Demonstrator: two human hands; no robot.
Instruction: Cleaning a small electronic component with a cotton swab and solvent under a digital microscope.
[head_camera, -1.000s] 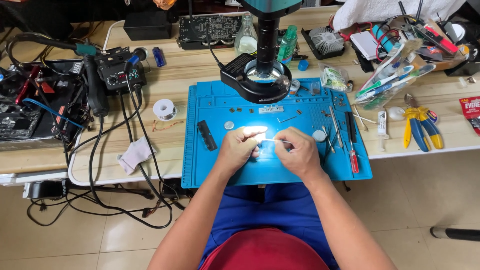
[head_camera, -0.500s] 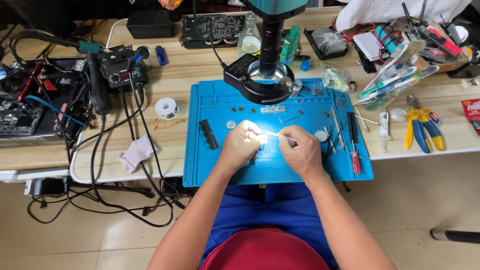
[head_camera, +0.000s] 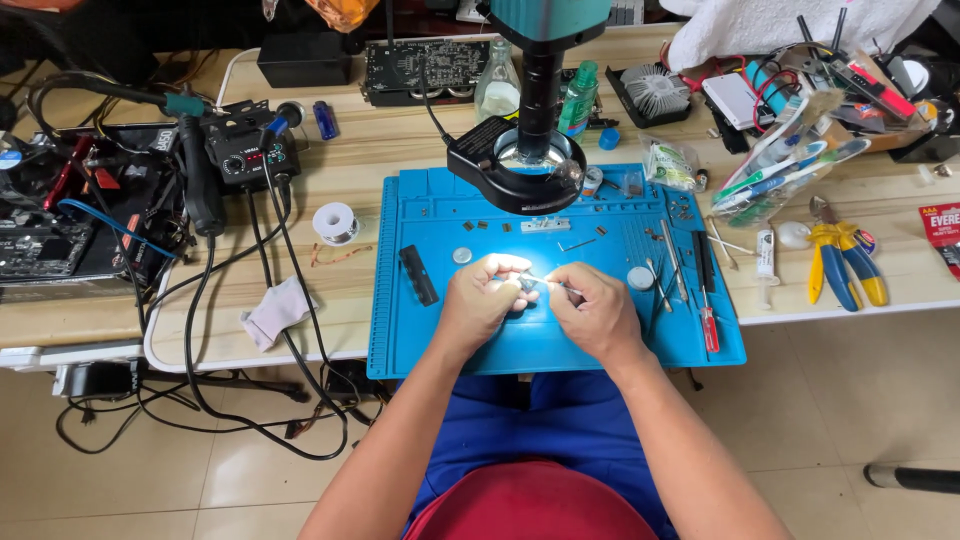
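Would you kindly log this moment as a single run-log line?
left hand: holds small dark part | right hand: thin tool tip at part | over blue mat | microscope behind

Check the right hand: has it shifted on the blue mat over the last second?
No. The right hand stays at the blue mat centre, beside the left hand, below the ring light.

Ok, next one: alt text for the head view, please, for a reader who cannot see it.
Seen from above, a seated person's left hand and right hand pinch a small dark part over a blue repair mat, the right holding a thin metal tool. A microscope with ring light stands behind; a soldering station sits left, yellow-handled pliers right.
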